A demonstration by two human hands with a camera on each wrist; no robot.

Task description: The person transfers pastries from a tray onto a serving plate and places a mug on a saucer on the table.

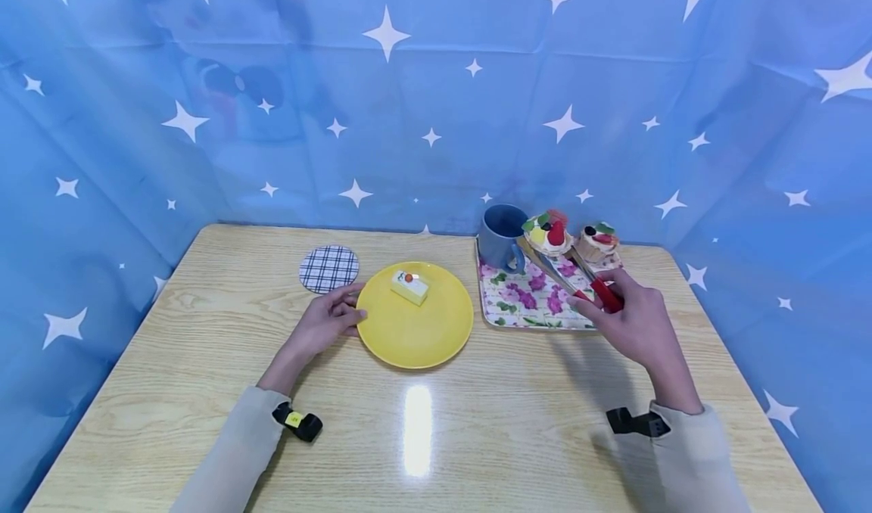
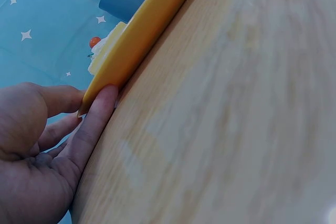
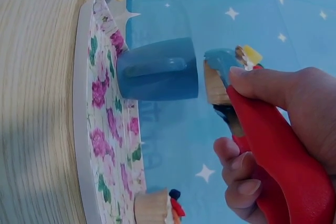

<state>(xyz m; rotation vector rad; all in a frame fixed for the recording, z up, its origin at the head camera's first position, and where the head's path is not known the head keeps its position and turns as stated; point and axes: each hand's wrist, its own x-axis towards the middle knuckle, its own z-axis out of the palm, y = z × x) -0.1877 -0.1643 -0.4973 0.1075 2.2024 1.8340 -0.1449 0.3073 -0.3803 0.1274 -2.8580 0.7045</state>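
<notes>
At the left rim of a yellow plate (image 1: 415,339), my left hand (image 1: 325,322) pinches the edge, thumb above and fingers beneath in the left wrist view. A small cake slice (image 1: 410,289) with an orange-red topping lies on the plate. My right hand (image 1: 640,320) grips red-handled tongs (image 3: 273,150). Between the tongs' tips is a fruit-topped tart (image 1: 547,234), held above the floral tray (image 1: 504,312) and beside the blue-grey mug (image 3: 157,72). A second fruit-topped tart (image 1: 596,244) sits at the tray's back right.
A checked round coaster (image 1: 329,269) lies on the wooden table behind my left hand. The mug stands at the tray's back left corner, its handle facing the tongs. A blue star-patterned curtain (image 1: 429,104) hangs behind the table and along both sides.
</notes>
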